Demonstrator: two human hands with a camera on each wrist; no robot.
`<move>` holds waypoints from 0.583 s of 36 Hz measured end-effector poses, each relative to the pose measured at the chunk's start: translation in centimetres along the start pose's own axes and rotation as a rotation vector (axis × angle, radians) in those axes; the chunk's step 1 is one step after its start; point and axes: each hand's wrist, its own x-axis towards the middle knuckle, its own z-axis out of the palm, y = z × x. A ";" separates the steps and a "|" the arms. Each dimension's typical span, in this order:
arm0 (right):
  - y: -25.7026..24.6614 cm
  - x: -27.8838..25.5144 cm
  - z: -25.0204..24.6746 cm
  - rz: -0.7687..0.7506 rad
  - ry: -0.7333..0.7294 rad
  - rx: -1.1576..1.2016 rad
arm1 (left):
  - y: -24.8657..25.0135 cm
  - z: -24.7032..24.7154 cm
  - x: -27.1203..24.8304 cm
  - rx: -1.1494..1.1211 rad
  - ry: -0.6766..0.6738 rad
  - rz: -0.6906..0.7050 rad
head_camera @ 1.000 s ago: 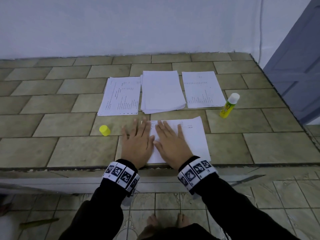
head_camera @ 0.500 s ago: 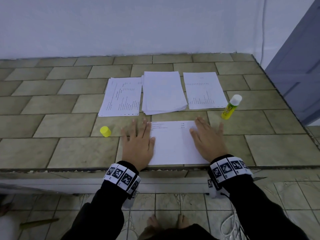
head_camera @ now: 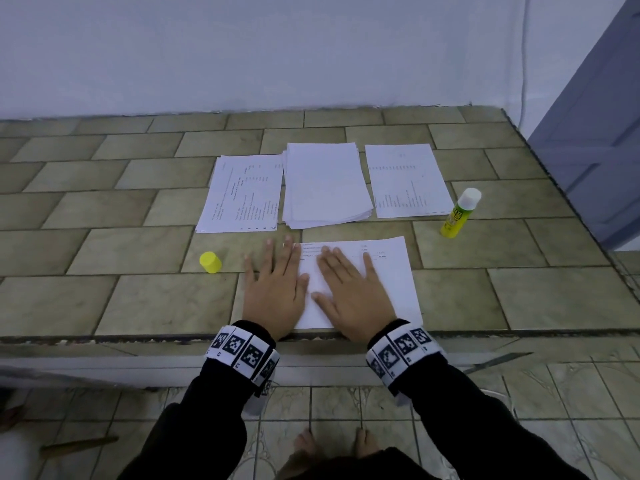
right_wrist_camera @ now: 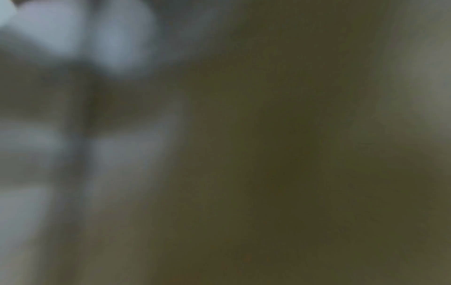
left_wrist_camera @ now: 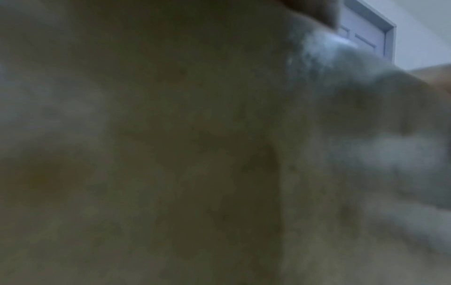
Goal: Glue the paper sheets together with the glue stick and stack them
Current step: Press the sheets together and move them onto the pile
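A white printed sheet point(head_camera: 394, 278) lies at the front edge of the tiled counter point(head_camera: 121, 299). My left hand point(head_camera: 273, 289) lies flat with straight fingers at the sheet's left edge, partly on the tiles. My right hand point(head_camera: 349, 289) presses flat on the sheet's left half. A yellow glue stick point(head_camera: 459, 214) stands uncapped at the right, its white tip up. Its yellow cap point(head_camera: 210, 262) sits to the left of my left hand. Both wrist views are dark and blurred.
Behind the hands lie a printed sheet point(head_camera: 242, 194), a stack of blank sheets point(head_camera: 325, 183) and another printed sheet point(head_camera: 407, 180). The counter ends at a wall behind and drops off at the right, by a grey-blue door point(head_camera: 595, 133).
My right hand slid right across the sheet to its right edge, then came back left beside my left hand. The left hand stayed in place.
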 end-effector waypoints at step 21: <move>2.3 -1.2 -2.2 0.213 0.079 0.024 | 0.4 -0.6 0.0 -0.004 -0.058 -0.036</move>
